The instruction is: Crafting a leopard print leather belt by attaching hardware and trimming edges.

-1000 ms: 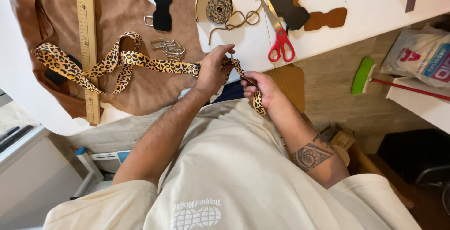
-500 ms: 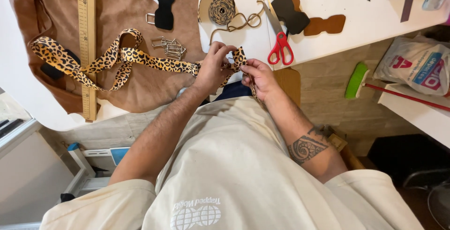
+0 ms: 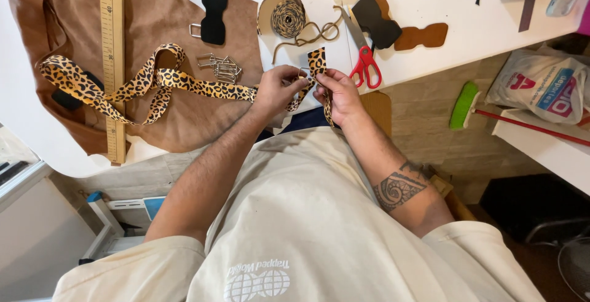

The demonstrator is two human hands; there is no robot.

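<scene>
Over the last second both hands, the left hand [image 3: 278, 90] and right hand [image 3: 337, 93], stayed pinched on the leopard-print strap [image 3: 178, 80] at the white surface [image 3: 467, 25] edge, its end now raised upright, apparently being threaded.

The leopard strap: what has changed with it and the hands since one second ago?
The strap end, earlier bent down under the right hand, now stands up above both hands, with a small metal ring at the fingertips. The left hand keeps its grip. Scissors, ruler and leather have not moved.
</scene>
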